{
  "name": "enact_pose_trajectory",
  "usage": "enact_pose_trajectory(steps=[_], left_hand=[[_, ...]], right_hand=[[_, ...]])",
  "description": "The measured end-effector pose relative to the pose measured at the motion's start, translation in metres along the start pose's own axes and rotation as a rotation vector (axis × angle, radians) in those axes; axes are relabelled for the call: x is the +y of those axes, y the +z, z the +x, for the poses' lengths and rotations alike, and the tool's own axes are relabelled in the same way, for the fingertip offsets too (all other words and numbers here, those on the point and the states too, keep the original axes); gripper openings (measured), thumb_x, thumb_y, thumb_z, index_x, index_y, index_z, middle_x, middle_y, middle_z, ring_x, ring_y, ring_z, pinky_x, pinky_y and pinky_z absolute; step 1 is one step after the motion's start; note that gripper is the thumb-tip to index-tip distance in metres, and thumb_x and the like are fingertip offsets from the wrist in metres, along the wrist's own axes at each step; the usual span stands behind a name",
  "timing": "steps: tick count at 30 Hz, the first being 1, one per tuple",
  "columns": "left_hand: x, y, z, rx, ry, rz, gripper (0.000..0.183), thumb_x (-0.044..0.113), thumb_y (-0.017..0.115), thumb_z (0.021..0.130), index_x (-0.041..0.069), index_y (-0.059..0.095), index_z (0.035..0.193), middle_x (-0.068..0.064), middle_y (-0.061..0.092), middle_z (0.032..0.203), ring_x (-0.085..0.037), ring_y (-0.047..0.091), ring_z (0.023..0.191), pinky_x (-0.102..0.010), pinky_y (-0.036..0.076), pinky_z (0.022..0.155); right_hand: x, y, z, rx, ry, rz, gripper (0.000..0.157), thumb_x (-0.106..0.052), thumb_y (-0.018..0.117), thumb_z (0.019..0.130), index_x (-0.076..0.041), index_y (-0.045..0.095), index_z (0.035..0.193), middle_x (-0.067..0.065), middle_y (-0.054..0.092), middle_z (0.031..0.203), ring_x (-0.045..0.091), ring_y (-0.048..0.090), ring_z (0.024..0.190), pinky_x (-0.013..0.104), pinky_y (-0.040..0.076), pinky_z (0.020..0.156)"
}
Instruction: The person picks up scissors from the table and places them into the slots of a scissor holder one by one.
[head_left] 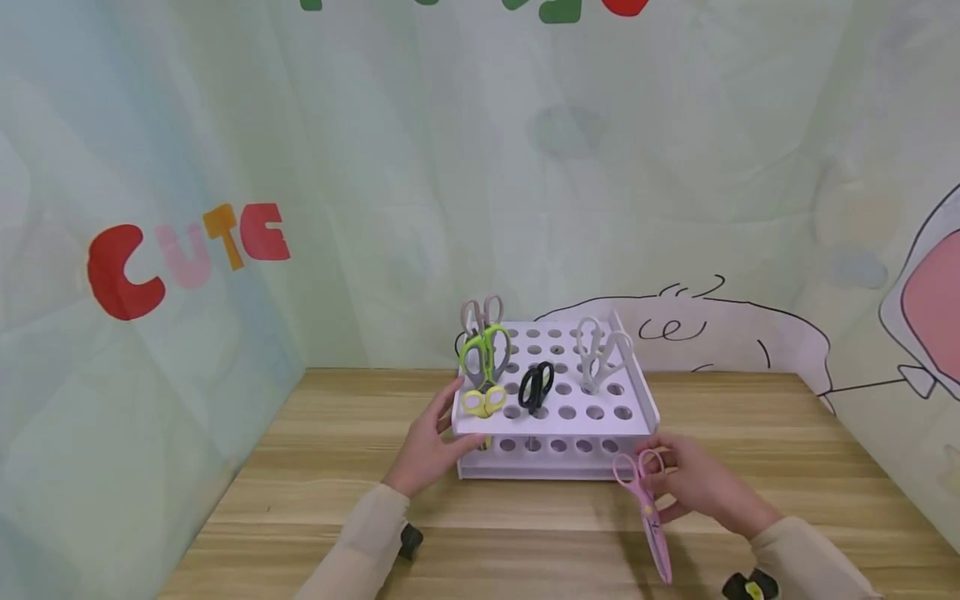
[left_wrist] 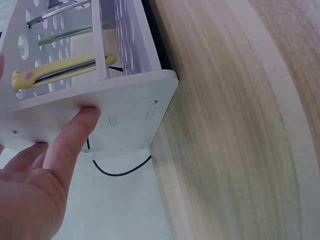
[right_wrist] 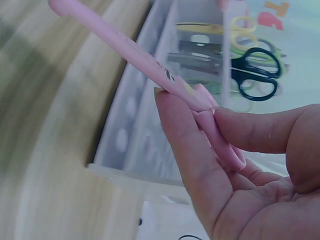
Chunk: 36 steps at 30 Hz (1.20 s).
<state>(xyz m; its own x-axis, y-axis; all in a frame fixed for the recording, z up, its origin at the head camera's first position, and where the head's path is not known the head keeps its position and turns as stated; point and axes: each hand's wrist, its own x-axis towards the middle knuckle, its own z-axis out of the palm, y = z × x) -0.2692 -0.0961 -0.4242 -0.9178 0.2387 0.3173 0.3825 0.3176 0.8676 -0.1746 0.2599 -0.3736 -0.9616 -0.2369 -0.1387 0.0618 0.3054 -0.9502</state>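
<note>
Pink scissors (head_left: 654,525) hang blades-down in my right hand (head_left: 701,479), in front of the rack's right corner. In the right wrist view, thumb and fingers pinch the pink scissors (right_wrist: 135,54) near the pivot. My left hand (head_left: 427,450) rests against the left end of a white two-tier rack (head_left: 555,427), thumb at its front. In the left wrist view, fairly straight fingers (left_wrist: 75,132) touch the side panel (left_wrist: 132,107). Yellow scissors (head_left: 485,409), green scissors (head_left: 488,354), black scissors (head_left: 527,392) and white scissors (head_left: 591,375) stand in the rack's holes.
Another pair of scissors with greyish-pink handles (head_left: 482,315) stands at the rack's back left. The rack sits on a wood-grain table (head_left: 525,533). Behind it hangs a printed cloth backdrop (head_left: 420,208) with coloured letters and drawings.
</note>
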Motion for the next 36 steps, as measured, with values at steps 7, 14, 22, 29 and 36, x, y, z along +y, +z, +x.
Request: enact_pose_trajectory(steps=[7, 14, 22, 29, 36], left_hand=[[0.002, -0.001, 0.0, -0.001, -0.02, -0.003, 0.088, 0.021, 0.085, 0.079, 0.026, 0.037, 0.152, -0.006, 0.032, 0.158, -0.03, 0.034, 0.142, -0.042, 0.039, 0.108], [0.002, -0.001, 0.0, 0.0, -0.008, -0.015, 0.087, 0.02, 0.085, 0.08, 0.024, 0.037, 0.152, -0.006, 0.032, 0.158, -0.03, 0.033, 0.142, -0.043, 0.039, 0.109], [0.0, 0.0, 0.001, -0.005, -0.005, -0.022, 0.088, 0.018, 0.085, 0.079, 0.021, 0.037, 0.153, -0.008, 0.032, 0.158, -0.031, 0.033, 0.142, -0.044, 0.04, 0.108], [0.0, -0.001, -0.001, 0.001, -0.016, -0.01, 0.087, 0.018, 0.085, 0.079, 0.025, 0.038, 0.152, -0.008, 0.032, 0.158, -0.031, 0.035, 0.141, -0.044, 0.041, 0.107], [0.0, -0.001, 0.0, -0.001, -0.024, -0.009, 0.087, 0.018, 0.085, 0.079, 0.027, 0.038, 0.152, -0.005, 0.033, 0.157, -0.028, 0.035, 0.141, -0.042, 0.041, 0.107]], right_hand=[[-0.023, -0.001, 0.001, 0.043, 0.002, 0.0, 0.038, 0.013, 0.057, 0.09, 0.012, 0.046, 0.127, 0.019, 0.056, 0.095, 0.028, 0.063, 0.08, 0.05, 0.06, 0.065], [-0.046, -0.002, 0.006, 0.108, -0.015, -0.015, 0.04, 0.011, 0.059, 0.092, 0.01, 0.046, 0.13, 0.019, 0.054, 0.098, 0.026, 0.064, 0.08, 0.048, 0.06, 0.067], [-0.066, -0.007, 0.012, 0.143, -0.038, -0.032, 0.047, 0.005, 0.063, 0.093, 0.008, 0.043, 0.136, 0.022, 0.053, 0.11, 0.026, 0.065, 0.087, 0.046, 0.06, 0.071], [-0.077, -0.007, 0.018, 0.203, -0.088, -0.065, 0.045, 0.0, 0.063, 0.095, 0.005, 0.045, 0.136, 0.022, 0.057, 0.112, 0.028, 0.066, 0.091, 0.043, 0.06, 0.073], [-0.083, -0.003, 0.028, 0.32, -0.11, -0.08, 0.044, -0.003, 0.062, 0.097, 0.0, 0.045, 0.137, 0.023, 0.057, 0.115, 0.03, 0.065, 0.095, 0.043, 0.06, 0.075]])
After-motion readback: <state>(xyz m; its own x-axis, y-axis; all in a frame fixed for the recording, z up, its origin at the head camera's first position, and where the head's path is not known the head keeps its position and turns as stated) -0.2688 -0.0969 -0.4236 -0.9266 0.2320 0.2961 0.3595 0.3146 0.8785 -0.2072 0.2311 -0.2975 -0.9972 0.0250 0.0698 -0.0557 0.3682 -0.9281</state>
